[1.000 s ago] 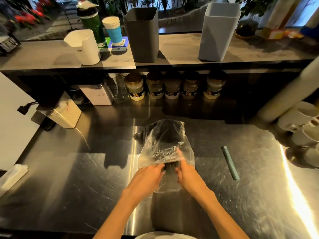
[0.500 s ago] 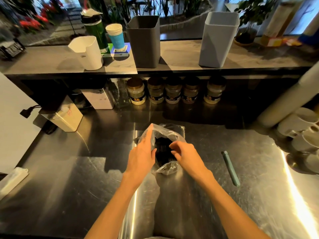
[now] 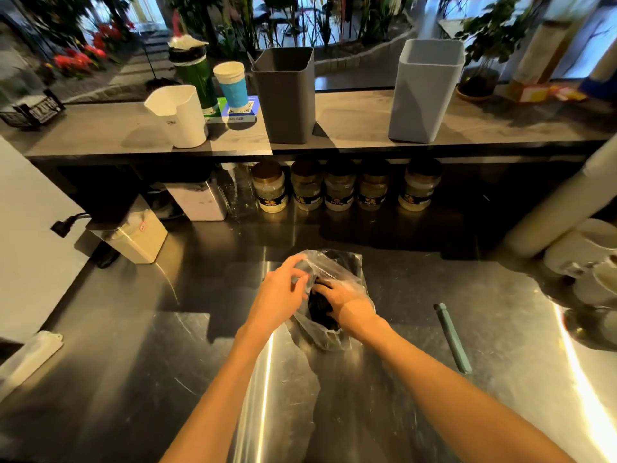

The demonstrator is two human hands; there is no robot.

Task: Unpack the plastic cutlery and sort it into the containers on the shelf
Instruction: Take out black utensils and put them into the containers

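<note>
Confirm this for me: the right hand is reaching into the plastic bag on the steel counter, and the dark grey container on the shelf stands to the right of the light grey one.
Not quite. The head view shows the dark grey container to the left of the light grey container on the shelf. The rest holds: the right hand is inside the plastic bag on the steel counter.

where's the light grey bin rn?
Head view: light grey bin stands on the shelf, upper right, right of the dark grey bin.

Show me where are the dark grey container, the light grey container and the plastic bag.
dark grey container (image 3: 289, 105): head view, middle of its front wall.
light grey container (image 3: 422, 95): head view, middle of its front wall.
plastic bag (image 3: 337, 264): head view, its clear upper part.
</note>
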